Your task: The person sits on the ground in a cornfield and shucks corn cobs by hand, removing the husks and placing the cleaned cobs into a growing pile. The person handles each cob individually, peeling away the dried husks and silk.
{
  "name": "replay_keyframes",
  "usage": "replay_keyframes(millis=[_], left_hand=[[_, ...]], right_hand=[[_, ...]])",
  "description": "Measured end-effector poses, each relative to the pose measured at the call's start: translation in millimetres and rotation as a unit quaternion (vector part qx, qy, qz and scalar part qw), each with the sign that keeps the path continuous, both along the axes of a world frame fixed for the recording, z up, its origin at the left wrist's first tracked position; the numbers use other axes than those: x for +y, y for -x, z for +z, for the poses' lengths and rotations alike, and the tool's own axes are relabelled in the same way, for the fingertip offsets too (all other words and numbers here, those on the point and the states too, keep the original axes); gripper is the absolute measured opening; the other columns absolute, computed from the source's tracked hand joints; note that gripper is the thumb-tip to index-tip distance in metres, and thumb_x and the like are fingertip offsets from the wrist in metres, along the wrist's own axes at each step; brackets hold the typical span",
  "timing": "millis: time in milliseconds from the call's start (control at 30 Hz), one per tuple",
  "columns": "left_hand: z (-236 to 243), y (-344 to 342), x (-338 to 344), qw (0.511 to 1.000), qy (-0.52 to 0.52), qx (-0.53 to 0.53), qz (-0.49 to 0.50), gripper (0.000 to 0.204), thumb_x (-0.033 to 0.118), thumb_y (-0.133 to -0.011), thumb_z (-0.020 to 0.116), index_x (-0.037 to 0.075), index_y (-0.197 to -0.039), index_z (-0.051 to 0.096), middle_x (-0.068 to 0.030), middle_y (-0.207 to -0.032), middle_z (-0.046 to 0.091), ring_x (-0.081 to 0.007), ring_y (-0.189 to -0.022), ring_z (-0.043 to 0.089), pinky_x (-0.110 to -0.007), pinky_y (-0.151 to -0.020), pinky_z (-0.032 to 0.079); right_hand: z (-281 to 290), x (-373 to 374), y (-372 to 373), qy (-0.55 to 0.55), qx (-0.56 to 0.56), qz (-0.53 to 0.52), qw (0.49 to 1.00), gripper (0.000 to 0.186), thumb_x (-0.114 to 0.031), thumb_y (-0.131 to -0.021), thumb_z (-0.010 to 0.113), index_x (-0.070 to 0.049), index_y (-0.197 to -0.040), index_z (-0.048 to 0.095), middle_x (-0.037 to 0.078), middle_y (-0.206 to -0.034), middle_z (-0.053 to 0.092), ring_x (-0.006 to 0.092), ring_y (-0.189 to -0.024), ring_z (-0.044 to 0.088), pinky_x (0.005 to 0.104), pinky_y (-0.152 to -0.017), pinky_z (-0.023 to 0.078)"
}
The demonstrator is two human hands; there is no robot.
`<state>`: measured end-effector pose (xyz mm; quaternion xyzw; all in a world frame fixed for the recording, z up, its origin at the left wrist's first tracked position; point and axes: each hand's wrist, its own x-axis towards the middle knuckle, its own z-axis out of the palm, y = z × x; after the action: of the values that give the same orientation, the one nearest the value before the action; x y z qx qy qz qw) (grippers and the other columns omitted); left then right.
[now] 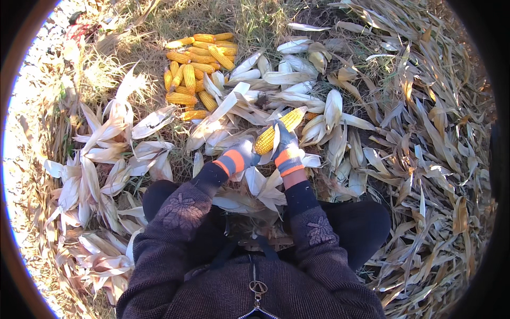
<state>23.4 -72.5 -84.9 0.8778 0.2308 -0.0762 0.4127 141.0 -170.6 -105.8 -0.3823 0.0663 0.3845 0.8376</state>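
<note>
A yellow ear of corn (280, 129) is held tilted in front of me, its tip pointing up and to the right and most of its kernels bare. My left hand (243, 154), in a grey glove with orange bands, is closed at the ear's lower end, its fingertips partly hidden. Along the ear's right side my right hand (287, 144), gloved the same way, is closed on it with a pale strip of husk by the fingers. Loose husk leaves (260, 183) hang or lie just below both hands.
Beyond my left hand a pile of husked yellow ears (199, 66) lies on dry grass. Ears still in pale husks (297, 80) lie to its right. Peeled husks (101, 159) are heaped at the left, and dry stalks and leaves (425, 175) cover the right side. My folded legs (361, 226) are close below.
</note>
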Motion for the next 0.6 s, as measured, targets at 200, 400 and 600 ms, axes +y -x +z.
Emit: replay_keyframes(millis=[200,400,600], left_hand=[[9.5,5.8,-1.1,0.998,-0.05,0.014,-0.038,0.036,0.022,-0.071,0.062,0.0,-0.099,0.062,-0.021,-0.09,0.066,-0.0344,-0.082,0.064,-0.039,-0.073,0.049],[28.1,20.9,-24.5,0.961,-0.134,0.088,-0.226,0.033,0.026,-0.075,0.06,0.006,-0.101,0.063,-0.0203,-0.091,0.065,-0.0377,-0.085,0.062,-0.044,-0.075,0.05],[48.4,24.7,-20.4,0.973,-0.099,0.104,-0.183,0.033,0.027,-0.077,0.058,0.005,-0.101,0.062,-0.0186,-0.092,0.066,-0.0368,-0.087,0.064,-0.046,-0.075,0.05]], right_hand=[[5.4,0.2,2.4,0.041,0.034,0.031,0.998,0.024,-0.016,-0.086,0.064,0.0,-0.103,0.057,0.012,-0.089,0.063,0.0249,-0.075,0.063,0.0375,-0.069,0.053],[3.0,-4.1,-7.5,0.147,-0.157,0.142,0.966,0.026,-0.011,-0.076,0.071,-0.005,-0.099,0.058,0.003,-0.08,0.061,0.0144,-0.065,0.057,0.0291,-0.058,0.047],[-6.7,-0.5,-12.1,0.022,0.043,0.123,0.991,0.022,-0.019,-0.082,0.069,-0.007,-0.097,0.059,0.007,-0.077,0.06,0.0232,-0.066,0.06,0.0358,-0.06,0.052]])
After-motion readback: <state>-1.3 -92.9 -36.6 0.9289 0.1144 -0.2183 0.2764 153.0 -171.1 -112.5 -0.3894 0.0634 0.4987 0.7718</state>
